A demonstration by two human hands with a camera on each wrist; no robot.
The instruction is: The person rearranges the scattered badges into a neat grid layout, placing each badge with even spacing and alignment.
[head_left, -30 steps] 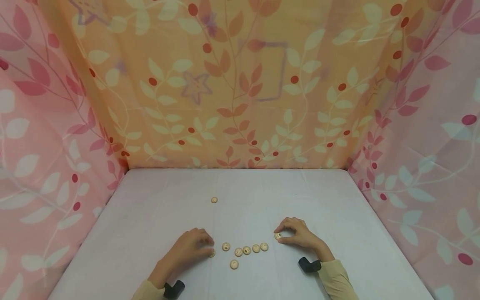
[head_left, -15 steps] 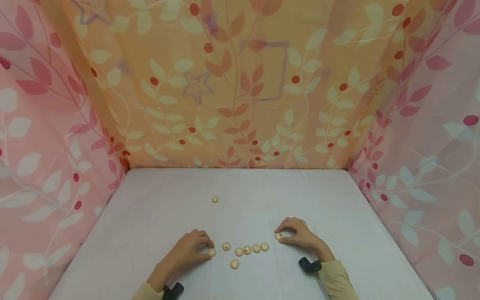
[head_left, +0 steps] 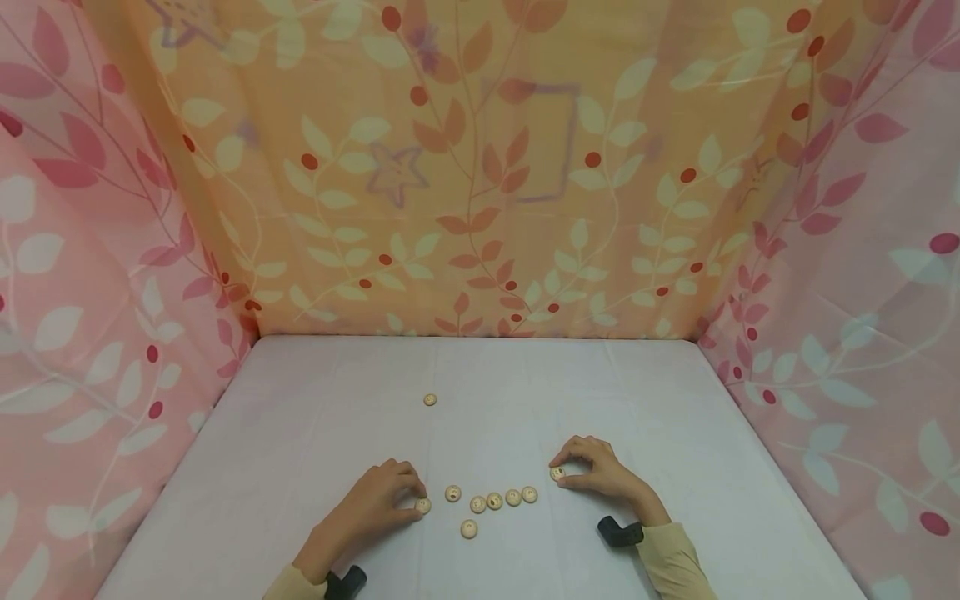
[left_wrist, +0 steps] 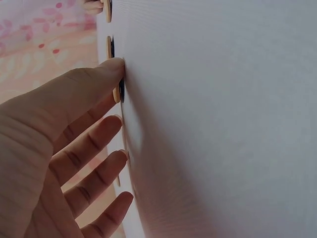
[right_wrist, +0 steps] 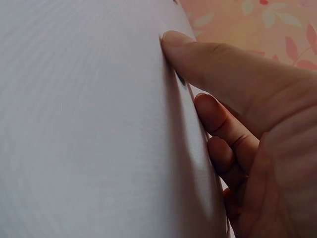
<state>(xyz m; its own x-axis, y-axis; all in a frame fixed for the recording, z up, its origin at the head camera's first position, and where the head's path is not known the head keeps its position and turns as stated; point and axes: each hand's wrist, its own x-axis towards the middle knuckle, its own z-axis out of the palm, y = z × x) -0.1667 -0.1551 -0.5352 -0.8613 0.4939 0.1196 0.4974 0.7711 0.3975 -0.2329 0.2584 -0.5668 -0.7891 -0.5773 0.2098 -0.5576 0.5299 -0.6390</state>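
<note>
Wood-coloured discs [head_left: 513,497], nine in all, on a white tabletop [head_left: 337,433]. How are they laid out?

Take the row of four discs [head_left: 494,501], set close together, as the landmark. A single disc [head_left: 453,493] lies just left of the row, a near disc [head_left: 468,529] in front of its left end, and a far disc [head_left: 430,400] well beyond it, to the left.

And the hands?

In the head view, left of the row and past the single disc, the left grip [head_left: 378,496] pinches a left-hand disc [head_left: 423,506] between thumb and finger. Right of the row, the right grip [head_left: 600,469] likewise pinches a right-hand disc [head_left: 557,473].

What do the wrist views add?

The left one turns the left-hand disc edge-on: a pale layer, then a dark one facing the tabletop, which the head view does not show. The other fingers spread clear of it.

And the right one?

It hides more. The thumb [right_wrist: 179,43] blocks the right-hand disc; only the head view shows that pinch clearly.
</note>
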